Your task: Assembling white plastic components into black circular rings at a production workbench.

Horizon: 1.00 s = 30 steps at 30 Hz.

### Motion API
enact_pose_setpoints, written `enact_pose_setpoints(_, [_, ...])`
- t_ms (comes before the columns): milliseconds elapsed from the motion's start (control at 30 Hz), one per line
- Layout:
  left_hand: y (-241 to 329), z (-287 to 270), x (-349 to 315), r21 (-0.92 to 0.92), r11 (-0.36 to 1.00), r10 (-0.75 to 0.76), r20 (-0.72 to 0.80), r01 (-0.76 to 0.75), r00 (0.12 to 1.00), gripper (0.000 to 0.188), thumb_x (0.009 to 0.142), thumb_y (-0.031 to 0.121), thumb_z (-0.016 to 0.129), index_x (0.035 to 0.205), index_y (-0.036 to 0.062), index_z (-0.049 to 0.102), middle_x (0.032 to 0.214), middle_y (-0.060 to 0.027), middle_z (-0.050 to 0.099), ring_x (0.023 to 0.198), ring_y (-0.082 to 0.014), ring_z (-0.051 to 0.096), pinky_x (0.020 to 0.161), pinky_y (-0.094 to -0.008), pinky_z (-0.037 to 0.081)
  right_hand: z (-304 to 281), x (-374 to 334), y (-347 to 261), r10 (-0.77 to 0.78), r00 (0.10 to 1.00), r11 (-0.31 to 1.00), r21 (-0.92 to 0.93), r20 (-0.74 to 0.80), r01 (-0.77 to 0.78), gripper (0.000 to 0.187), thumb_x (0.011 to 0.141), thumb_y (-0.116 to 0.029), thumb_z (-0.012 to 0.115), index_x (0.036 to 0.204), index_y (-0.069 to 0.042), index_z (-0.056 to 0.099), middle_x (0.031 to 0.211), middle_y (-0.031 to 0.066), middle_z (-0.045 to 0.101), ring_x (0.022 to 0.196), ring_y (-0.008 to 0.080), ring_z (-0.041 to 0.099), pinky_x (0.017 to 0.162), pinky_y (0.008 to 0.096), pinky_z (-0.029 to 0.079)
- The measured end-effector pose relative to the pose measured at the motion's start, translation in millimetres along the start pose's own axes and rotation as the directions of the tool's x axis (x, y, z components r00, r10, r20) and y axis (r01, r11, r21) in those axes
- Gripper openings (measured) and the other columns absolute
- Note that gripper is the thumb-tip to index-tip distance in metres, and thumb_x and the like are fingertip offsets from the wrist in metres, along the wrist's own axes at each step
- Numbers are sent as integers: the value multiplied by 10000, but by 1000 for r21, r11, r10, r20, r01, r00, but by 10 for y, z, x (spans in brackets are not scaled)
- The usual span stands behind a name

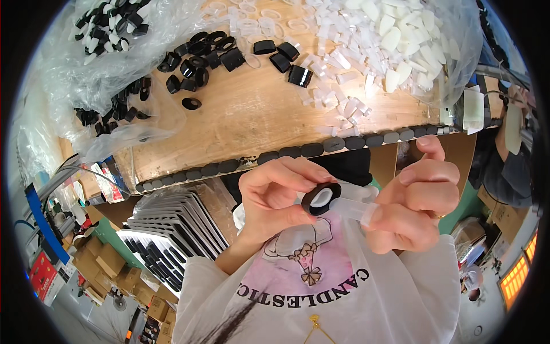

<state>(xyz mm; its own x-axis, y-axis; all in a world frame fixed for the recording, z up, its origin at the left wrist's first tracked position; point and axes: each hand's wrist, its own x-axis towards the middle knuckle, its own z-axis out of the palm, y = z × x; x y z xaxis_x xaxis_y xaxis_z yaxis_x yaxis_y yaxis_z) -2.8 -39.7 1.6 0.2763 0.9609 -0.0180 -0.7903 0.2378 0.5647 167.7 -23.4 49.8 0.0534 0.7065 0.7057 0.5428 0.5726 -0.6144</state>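
Pinched between the thumb and fingers of my left hand (269, 189) is a black oval ring (308, 205) with a whitish inside, tilted so its opening shows. My right hand (418, 200) grips a translucent plastic piece (356, 212), flat and tube-like. Its free end meets the right side of the ring; whether it enters the opening I cannot tell. Both hands are in front of my shirt, just short of the table's near edge.
Loose black rings (200, 60), clear thin rings (258, 26), translucent pieces (338, 60) and white oval pieces (391, 38) lie on the wooden table (246, 114). Dark padding (312, 150) lines its near edge. Plastic bags (63, 69) spread at left. Stacked trays (177, 221) stand below left.
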Motion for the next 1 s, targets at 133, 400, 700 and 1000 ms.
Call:
enact_pose_setpoints(133, [15, 3, 1, 29, 999, 14, 15, -14, 1000, 358, 700, -25, 839, 1001, -46, 646, 1110, -236, 643, 1045, -343, 641, 913, -469, 545, -2, -13, -11, -3, 998, 1000, -4, 66, 3, 161, 643, -139, 694, 699, -276, 630, 769, -34, 374, 745, 177, 432, 868, 492, 430])
enact_pose_setpoints(400, [31, 5, 22, 89, 996, 19, 35, -22, 999, 380, 682, -13, 855, 1000, -37, 648, 1092, -228, 649, 1041, -336, 640, 910, -468, 545, -2, -28, -32, -15, 977, 1000, 0, 212, 15, 200, 592, -79, 693, 715, -235, 664, 773, -40, 427, 772, 181, 477, 926, 525, 413])
enact_pose_setpoints(700, [9, 6, 21, 65, 997, 30, 21, -31, 999, 387, 664, -20, 859, 991, -34, 653, 1093, -223, 654, 1046, -345, 640, 911, -470, 547, -6, -65, -31, 20, 967, 999, -41, 254, -10, 200, 573, -92, 683, 718, -229, 683, 785, -37, 446, 796, 200, 494, 962, 578, 399])
enact_pose_setpoints(1000, [-7, -36, 60, 135, 988, 63, 103, -77, 993, 379, 662, -23, 859, 986, -36, 662, 1081, -219, 665, 1033, -348, 643, 886, -458, 547, -36, -14, -8, 53, 960, 998, -55, 275, -39, 165, 575, -113, 654, 712, -196, 694, 821, -11, 513, 795, 233, 530, 984, 604, 372])
